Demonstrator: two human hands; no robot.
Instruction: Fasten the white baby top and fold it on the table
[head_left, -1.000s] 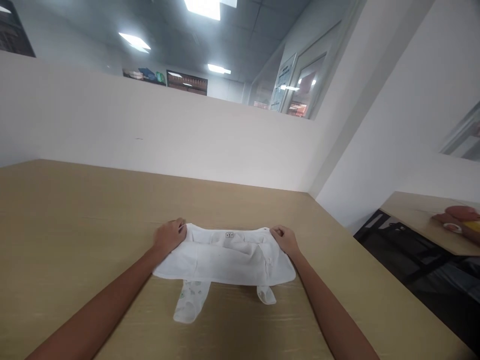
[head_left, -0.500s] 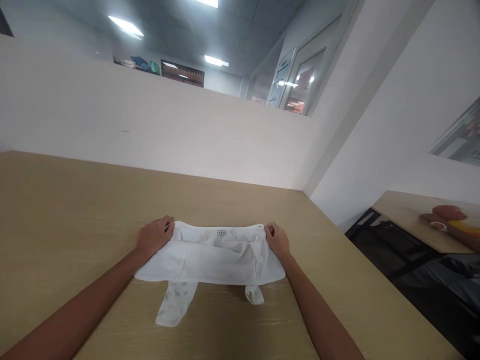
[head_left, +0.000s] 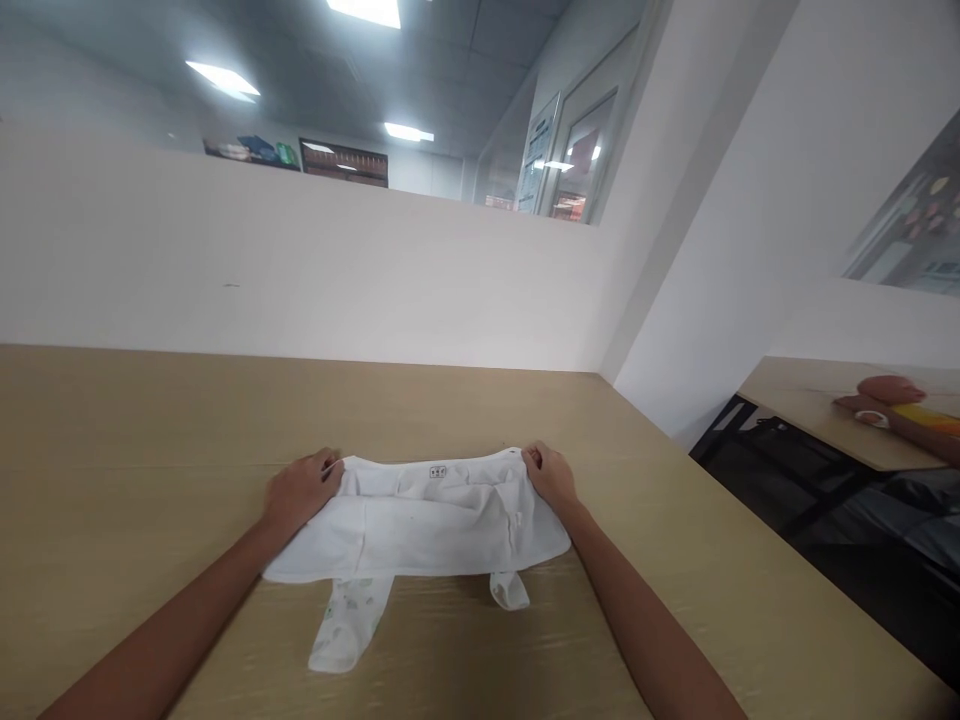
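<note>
A small white shirt (head_left: 442, 530) lies on the table in front of me, its far edge pulled nearly straight. A little dark printed mark sits at the middle of that edge. Two sleeves stick out from under its near side; the left sleeve (head_left: 351, 625), with a faint leaf print, is longer, and the right sleeve (head_left: 510, 590) is short and bunched. My left hand (head_left: 304, 490) pinches the far left corner, and my right hand (head_left: 551, 475) grips the far right corner. Loose wrinkles run across the cloth between them.
The light wooden table (head_left: 187, 420) meets a low white wall (head_left: 375, 270) at its back, with a window opening above. To the right, past the table's edge, stands another table (head_left: 802, 400) with dark legs, where a person's arm (head_left: 900, 420) rests.
My view has tilted and shifted slightly. Both hands keep hold of the shirt's far corners, and the shirt looks almost the same.
</note>
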